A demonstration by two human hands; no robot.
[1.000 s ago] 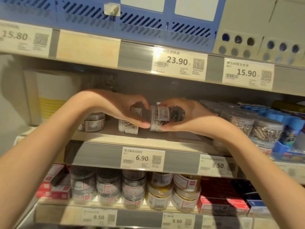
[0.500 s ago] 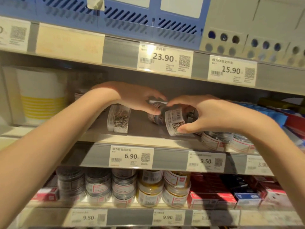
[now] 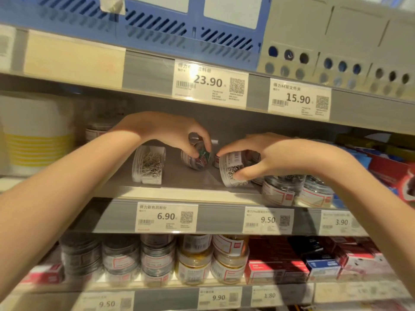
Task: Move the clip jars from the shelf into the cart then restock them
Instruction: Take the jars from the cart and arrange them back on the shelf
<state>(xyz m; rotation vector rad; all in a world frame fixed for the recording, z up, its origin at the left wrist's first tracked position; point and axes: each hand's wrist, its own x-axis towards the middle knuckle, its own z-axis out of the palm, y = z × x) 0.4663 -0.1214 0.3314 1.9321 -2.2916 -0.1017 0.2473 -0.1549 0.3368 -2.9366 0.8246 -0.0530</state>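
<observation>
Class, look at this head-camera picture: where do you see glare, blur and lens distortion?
Head view: glare washes out the top of the 23.90 price tag; the lower-shelf jars and 9.50 tag are soft and blurred; wide-angle distortion bows the shelf edge. The left hand and right hand, each holding a clip jar, stay fairly sharp.

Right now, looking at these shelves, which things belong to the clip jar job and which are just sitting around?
Part of the job:
- left hand gripping the coloured-clip jar
- right hand gripping the silver-clip jar
- clear jar on its side
- upright jars at the right

Just sitting around:
- blue crate
- price tags
- red boxes on the lower shelf
- yellow-striped tub
</observation>
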